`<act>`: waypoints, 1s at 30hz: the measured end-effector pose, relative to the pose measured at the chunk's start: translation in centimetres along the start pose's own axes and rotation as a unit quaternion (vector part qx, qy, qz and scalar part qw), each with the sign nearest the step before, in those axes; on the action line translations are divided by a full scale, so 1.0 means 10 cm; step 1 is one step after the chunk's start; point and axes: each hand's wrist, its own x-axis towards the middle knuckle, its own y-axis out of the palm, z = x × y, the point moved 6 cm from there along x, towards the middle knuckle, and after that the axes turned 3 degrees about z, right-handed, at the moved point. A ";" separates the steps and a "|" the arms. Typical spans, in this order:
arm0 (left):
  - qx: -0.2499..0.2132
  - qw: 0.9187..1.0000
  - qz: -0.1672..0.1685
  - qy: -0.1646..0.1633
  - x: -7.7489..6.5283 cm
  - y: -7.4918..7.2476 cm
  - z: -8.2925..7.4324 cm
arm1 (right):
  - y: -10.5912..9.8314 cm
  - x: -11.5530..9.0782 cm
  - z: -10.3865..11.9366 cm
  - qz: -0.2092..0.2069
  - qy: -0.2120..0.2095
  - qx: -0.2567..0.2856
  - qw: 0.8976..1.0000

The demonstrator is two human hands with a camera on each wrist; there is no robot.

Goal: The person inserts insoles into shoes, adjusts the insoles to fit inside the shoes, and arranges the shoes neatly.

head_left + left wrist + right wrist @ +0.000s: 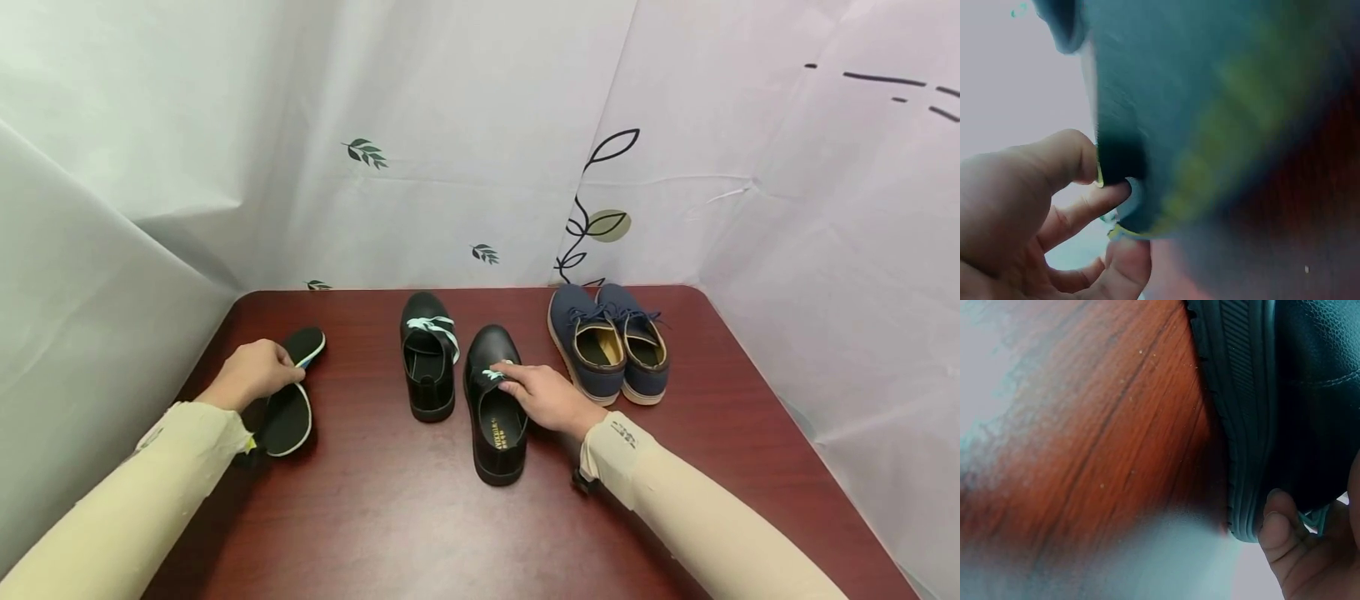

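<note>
My left hand (258, 371) grips a black insole (288, 421) with a pale edge near its middle, at the table's left side. Its dark ends show above and below the fingers, and the left wrist view has its surface blurred and close up. My right hand (547, 396) holds the right black leather shoe (501, 454) at its laced upper, the index finger lying across the mint laces (491, 374). This shoe stands upright on its sole, gold lettering inside. Fingertips (1275, 531) show low against its side in the right wrist view.
The matching black shoe (431, 400), with loose mint laces, stands left of the held one. At the back right sits a pair of navy shoes (588, 333). All rest on a reddish-brown table (405, 517), with white patterned sheeting (450, 125) around its back and sides.
</note>
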 end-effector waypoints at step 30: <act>-0.141 0.959 0.054 0.241 -1.08 0.37 -2.23 | 0.00 0.00 0.03 0.003 0.008 0.000 1.000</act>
